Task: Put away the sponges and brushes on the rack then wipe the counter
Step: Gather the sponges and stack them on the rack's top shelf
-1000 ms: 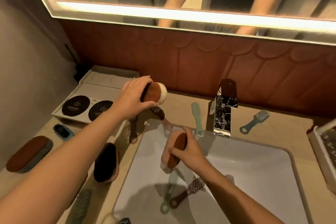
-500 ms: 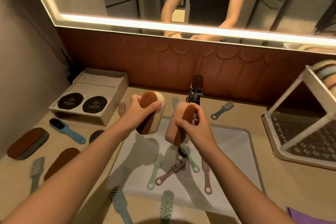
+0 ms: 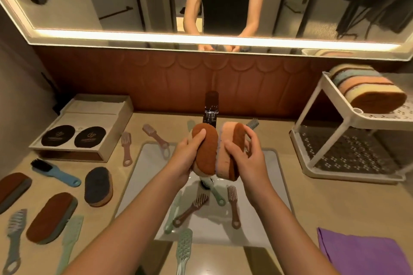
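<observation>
My left hand point(image 3: 186, 158) grips a brown-and-cream oval sponge point(image 3: 206, 152), and my right hand point(image 3: 248, 158) grips a brown-and-peach one point(image 3: 230, 152). The two sponges are pressed side by side above the white sink point(image 3: 268, 203). The white two-tier rack point(image 3: 342, 140) stands at the right, with several sponges point(image 3: 366, 89) stacked on its top shelf. Loose sponges point(image 3: 98, 186) and handled brushes point(image 3: 55, 173) lie on the counter to the left; more brushes point(image 3: 190, 209) lie in the sink. A purple cloth point(image 3: 362, 252) lies at the front right.
A chrome faucet point(image 3: 211, 109) stands behind the sink. An open box point(image 3: 82, 125) with two black discs sits at the back left. A lit mirror point(image 3: 201, 6) spans the wall and reflects a person in a black top. The beige counter point(image 3: 312, 203) runs between sink and rack.
Both hands lifted their sponges and brought them together over the sink. The view pulled back and up, so the rack and purple cloth came into sight.
</observation>
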`<state>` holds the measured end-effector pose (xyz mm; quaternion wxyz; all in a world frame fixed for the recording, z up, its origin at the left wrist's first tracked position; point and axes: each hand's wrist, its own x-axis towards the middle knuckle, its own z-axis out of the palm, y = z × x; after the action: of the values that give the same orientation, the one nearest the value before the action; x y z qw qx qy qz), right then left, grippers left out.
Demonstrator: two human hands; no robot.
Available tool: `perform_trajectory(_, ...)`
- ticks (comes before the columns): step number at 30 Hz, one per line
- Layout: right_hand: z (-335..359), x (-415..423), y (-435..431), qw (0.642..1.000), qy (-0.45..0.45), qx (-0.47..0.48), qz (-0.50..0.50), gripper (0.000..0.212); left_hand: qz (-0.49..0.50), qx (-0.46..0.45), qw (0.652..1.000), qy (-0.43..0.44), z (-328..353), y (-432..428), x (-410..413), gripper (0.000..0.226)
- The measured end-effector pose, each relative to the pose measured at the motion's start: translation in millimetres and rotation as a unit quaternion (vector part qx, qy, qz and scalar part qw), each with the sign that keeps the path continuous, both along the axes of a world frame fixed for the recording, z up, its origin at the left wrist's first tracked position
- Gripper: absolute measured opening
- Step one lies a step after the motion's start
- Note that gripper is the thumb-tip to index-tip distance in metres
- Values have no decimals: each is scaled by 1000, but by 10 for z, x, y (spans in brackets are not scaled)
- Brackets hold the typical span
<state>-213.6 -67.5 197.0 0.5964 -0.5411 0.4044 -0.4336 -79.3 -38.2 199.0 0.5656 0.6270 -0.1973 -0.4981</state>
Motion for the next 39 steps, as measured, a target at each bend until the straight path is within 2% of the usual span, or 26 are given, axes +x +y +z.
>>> perform_trajectory(2,2,-21,12,1000,-11,7,-13,47,19,-17,999,21,-22,-14,-126,45)
perform_trajectory(8,26,-68,60,999,0,-8,-33,40,-45,-44,993,104,21,-30,-410,49)
perform_trajectory(10,24,-110,36,999,-3,7,-36,37,-46,-52,992,105,11,-21,-435,51)
perform_trajectory(15,66,-151,3,999,-23,35,-20,28,-34,-75,994,72,39,60,-488,36)
perform_trajectory(19,83,-153,-9,999,-24,36,-3,36,-32,-100,989,105,92,115,-503,37)
perform_trajectory(23,79,-163,3,1000,-6,19,15,47,-70,-96,987,111,133,119,-461,33)
perform_trajectory(28,46,-155,-21,998,20,19,49,63,-126,-95,984,84,140,89,-457,46)
perform_trajectory(30,24,-164,-37,997,45,24,56,68,-157,-93,980,81,149,91,-465,56)
perform_trajectory(32,1,-202,-55,993,80,19,79,72,-179,-90,978,58,166,103,-430,56)
perform_trajectory(36,121,-387,-137,984,129,-23,120,63,-224,-64,971,-57,251,106,-283,52)
perform_trajectory(39,281,-510,-255,984,145,-41,94,57,-276,-44,949,-148,322,87,-182,63)
